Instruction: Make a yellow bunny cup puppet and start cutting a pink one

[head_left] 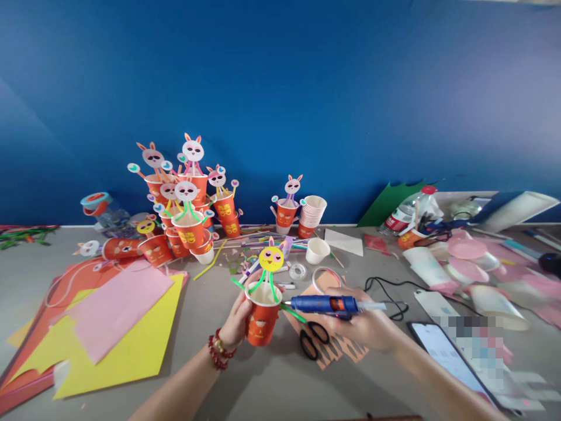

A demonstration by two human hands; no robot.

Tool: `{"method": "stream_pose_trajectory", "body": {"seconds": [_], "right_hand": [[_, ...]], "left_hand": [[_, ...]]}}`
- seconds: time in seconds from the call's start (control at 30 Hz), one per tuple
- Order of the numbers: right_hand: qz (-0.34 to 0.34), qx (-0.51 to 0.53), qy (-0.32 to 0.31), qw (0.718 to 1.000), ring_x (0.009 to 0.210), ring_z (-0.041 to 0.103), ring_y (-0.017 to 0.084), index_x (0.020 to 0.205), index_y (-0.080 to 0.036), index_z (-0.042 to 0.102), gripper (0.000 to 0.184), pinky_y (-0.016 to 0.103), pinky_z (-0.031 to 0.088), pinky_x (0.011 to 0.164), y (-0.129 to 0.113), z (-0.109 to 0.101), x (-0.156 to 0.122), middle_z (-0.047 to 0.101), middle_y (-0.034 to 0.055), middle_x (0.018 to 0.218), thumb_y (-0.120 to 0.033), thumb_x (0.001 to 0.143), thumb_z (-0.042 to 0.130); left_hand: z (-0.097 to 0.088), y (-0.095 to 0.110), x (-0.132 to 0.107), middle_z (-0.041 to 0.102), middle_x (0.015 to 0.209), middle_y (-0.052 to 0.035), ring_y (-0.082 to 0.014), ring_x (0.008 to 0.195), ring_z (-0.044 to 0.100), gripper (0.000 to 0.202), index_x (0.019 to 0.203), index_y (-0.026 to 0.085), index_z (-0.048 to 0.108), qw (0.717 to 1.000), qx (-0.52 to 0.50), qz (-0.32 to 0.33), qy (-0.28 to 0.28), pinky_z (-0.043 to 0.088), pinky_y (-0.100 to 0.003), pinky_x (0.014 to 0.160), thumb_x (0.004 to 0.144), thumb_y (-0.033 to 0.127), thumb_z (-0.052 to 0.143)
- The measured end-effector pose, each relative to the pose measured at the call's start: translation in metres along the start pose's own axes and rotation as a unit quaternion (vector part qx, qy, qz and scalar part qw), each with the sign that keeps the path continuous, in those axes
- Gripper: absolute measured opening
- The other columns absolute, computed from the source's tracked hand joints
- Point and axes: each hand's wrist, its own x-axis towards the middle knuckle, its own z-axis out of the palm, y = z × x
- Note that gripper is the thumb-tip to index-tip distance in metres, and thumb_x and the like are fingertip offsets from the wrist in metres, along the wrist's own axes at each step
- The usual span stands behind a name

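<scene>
My left hand is wrapped round a red paper cup held upright above the grey table. A yellow bunny face on green pipe-cleaner stems rises out of the cup. My right hand grips a blue glue gun lying sideways, its nozzle pointing left and almost touching the cup's rim. A red bead bracelet circles my left wrist.
Finished bunny cups are piled at the back left, one more beside a stack of white cups. Yellow and pink paper sheets lie left. Black scissors, a phone, a bottle and scraps lie right.
</scene>
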Motion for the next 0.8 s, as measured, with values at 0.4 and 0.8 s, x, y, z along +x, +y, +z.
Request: {"method": "stream_pose_trajectory", "body": {"seconds": [0.4,0.8], "right_hand": [[0.015,0.010,-0.002,1.000,0.062,0.054,0.015,0.082,-0.019,0.066,0.006,0.023,0.046,0.055,0.0001,0.0004,-0.0018,0.065,-0.0005,0.070,-0.020,0.077,0.064],[0.017,0.013,0.005,1.000,0.060,0.057,0.014,0.078,-0.019,0.069,0.003,0.021,0.046,0.053,0.0009,0.0011,-0.0027,0.066,-0.0012,0.068,-0.021,0.076,0.068]], "left_hand": [[-0.0009,-0.0012,-0.0006,0.067,0.126,-0.0164,-0.0242,0.086,0.071,0.075,0.152,0.026,0.031,1.000,-0.004,0.002,-0.002,0.058,-0.038,0.078,0.090,0.053,0.062],[-0.0019,-0.0008,-0.0002,0.065,0.128,-0.0189,-0.0269,0.092,0.071,0.078,0.153,0.024,0.029,1.000,-0.007,-0.002,0.003,0.057,-0.040,0.080,0.089,0.051,0.064]]}}
